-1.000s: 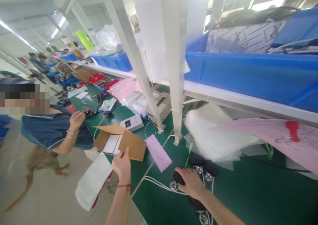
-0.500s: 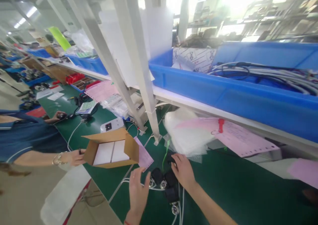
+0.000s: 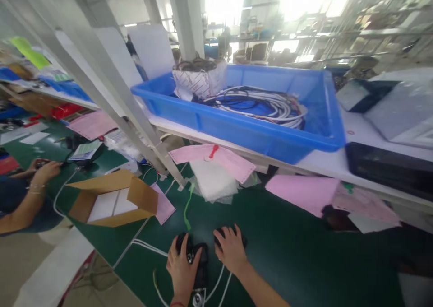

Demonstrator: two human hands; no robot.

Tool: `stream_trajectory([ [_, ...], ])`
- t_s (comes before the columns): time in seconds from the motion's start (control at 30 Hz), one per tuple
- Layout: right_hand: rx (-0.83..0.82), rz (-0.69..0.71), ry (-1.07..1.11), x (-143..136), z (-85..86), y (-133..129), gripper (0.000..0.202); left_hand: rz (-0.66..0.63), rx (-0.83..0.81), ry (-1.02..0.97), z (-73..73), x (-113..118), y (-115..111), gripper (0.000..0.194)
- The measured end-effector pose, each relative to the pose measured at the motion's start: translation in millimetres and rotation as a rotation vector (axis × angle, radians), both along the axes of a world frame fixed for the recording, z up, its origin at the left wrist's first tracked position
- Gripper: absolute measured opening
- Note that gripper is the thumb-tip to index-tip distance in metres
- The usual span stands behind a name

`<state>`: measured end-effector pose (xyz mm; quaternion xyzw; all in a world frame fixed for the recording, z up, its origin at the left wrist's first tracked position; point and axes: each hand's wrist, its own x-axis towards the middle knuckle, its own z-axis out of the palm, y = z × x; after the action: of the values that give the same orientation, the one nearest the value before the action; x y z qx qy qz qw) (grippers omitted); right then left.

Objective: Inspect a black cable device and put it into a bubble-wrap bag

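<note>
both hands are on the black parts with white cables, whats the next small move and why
Probably lift the black parts slightly off the green mat. The left hand covers one cluster and the right hand another, both pressed flat, and the white cables trail loose toward the cardboard box, so a small lift would show whether they snag.

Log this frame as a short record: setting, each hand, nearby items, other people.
setting: green workbench under a shelf
left hand: resting on black devices with white cables
right hand: on another black device beside them
nearby: open cardboard box; pink forms; blue bin holding cables
other people: a co-worker's arm, far left
</note>
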<state>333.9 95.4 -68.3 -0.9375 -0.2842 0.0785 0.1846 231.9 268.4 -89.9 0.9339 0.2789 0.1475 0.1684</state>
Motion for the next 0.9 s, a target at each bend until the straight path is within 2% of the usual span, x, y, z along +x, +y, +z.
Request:
stream_trajectory([
  [0.13, 0.012, -0.073, -0.014, -37.5, -5.8, -92.1, 0.034, -0.114, -0.038, 0.035, 4.0, -8.2, -48.2, 0.048],
  [0.23, 0.004, -0.132, -0.011, -55.5, -2.2, -153.7, 0.036, -0.167, -0.056, 0.036, 6.3, -16.3, -99.3, 0.05],
  [0.37, 0.017, -0.225, 0.03, -71.8, 11.6, -219.6, 0.039, -0.24, -0.057, 0.095, 8.5, -29.1, -198.9, 0.051],
  [0.5, 0.102, -0.401, 0.064, -74.8, 21.5, -266.6, 0.04, -0.367, -0.072, 0.108, 10.0, -40.1, -308.6, 0.047],
  [0.57, 0.154, -0.47, 0.057, -76.2, 29.9, -289.7, 0.039, -0.393, -0.107, 0.101, 12.2, -43.4, -348.1, 0.045],
  [0.6, 0.184, -0.503, 0.047, -78.4, 36.0, -303.0, 0.038, -0.407, -0.142, 0.09, 13.7, -44.1, -360.1, 0.046],
  [0.67, 0.255, -0.567, 0.027, -87.0, 51.4, -335.1, 0.038, -0.446, -0.22, 0.054, 17.9, -44.8, -365.2, 0.047],
  [0.73, 0.348, -0.638, 0.003, -103.0, 68.6, -374.0, 0.04, -0.484, -0.228, 0.054, 23.6, -48.1, -347.4, 0.047],
  [0.83, 0.534, -0.764, -0.028, -142.9, 91.2, -433.1, 0.035, -0.508, -0.014, 0.282, 32.4, -64.4, -301.1, 0.044],
  [0.9, 0.625, -0.806, -0.008, -177.3, 100.0, -462.6, 0.03, -0.573, 0.121, 0.499, 36.3, -81.9, -278.9, 0.055],
])
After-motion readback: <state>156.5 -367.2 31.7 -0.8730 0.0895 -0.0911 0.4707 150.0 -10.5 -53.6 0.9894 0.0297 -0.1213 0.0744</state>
